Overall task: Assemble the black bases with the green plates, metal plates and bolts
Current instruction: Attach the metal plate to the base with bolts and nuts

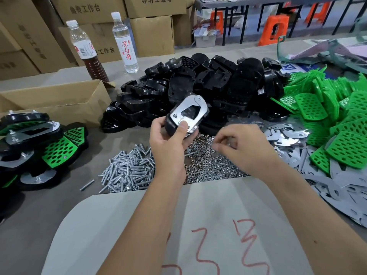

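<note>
Paper sheet (pixel 198 215) with red scrawl covers the near table, left hand (pixel 168 143) grips a black base (pixel 172 126) with metal plate (pixel 188 112) thumbed down, right hand (pixel 242 143) fingers blurred over the nuts (pixel 208 165), grasp unclear.

A grey bench (pixel 49 207) fills the near view, with a pale sheet of paper (pixel 198 215) marked in red scrawl lying on it. An open cardboard box (pixel 59 102) sits on the bench at the left, and two plastic bottles (pixel 125 40) stand upright near the far edge. Behind them, brown cardboard cartons (pixel 151 34) printed with dark characters are stacked high. To the right, beyond the bench, dark metal table legs (pixel 242 22) stand on a grey floor, with orange plastic stools (pixel 275 29) among them and a small grey bin (pixel 205 39) close by. The light is even and soft.
</note>
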A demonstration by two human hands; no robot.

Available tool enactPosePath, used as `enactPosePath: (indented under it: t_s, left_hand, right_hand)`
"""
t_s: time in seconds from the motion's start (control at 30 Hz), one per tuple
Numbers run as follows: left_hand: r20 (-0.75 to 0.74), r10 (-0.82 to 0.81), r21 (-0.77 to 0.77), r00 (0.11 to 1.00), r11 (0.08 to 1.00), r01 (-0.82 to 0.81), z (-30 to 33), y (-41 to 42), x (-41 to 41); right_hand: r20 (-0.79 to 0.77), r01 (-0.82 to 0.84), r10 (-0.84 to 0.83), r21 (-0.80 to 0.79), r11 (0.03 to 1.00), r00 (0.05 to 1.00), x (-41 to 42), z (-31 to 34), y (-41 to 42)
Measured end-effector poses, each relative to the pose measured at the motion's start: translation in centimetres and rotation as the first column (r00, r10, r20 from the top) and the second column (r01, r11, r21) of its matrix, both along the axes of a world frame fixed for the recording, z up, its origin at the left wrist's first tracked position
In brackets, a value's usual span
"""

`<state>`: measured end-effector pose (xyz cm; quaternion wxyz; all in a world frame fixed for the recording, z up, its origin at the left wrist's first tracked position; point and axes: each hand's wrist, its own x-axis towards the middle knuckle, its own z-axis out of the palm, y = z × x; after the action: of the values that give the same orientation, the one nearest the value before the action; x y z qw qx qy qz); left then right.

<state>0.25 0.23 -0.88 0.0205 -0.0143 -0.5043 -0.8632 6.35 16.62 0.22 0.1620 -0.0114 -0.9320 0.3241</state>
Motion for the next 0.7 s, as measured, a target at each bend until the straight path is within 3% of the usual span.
enactPosePath:
  t_s: [0.07, 0.17, 0.43, 0.53, 0.6, 0.7]
  left_hand:
    - [-0.012, 0.01, 0.027, 1.0, 1.0, -0.01, 0.1, 0.1, 0.1]
    - [-0.003, 0.021, 0.061, 1.0, 0.998, -0.021, 0.1, 0.1, 0.0]
    - [0.009, -0.065, 0.072, 0.998, 0.995, 0.064, 0.1, 0.2, 0.0]
    - [-0.008, -0.062, 0.017, 0.998, 0.998, 0.063, 0.1, 0.1, 0.0]
    - [-0.023, -0.051, -0.035, 0.998, 0.998, 0.051, 0.1, 0.2, 0.1]
    - [-0.027, -0.052, -0.06, 0.998, 0.997, 0.05, 0.1, 0.3, 0.1]
  right_hand:
    - [0.099, -0.067, 0.055, 0.119, 0.991, 0.994, 0.2, 0.3, -0.3]
    - [0.174, -0.1, 0.07, 0.172, 0.98, 0.982, 0.2, 0.7, -0.7]
    - [0.202, -0.188, 0.159, 0.133, 0.973, 0.966, 0.3, 0.7, -1.8]
    - [0.085, -0.131, 0.137, -0.076, 0.989, 0.987, 0.2, 0.4, -1.7]
    - [-0.043, -0.116, 0.108, -0.264, 0.958, 0.993, 0.1, 0.4, -1.7]
    - [-0.19, -0.156, 0.082, -0.416, 0.896, 0.978, 0.0, 0.5, -1.8]
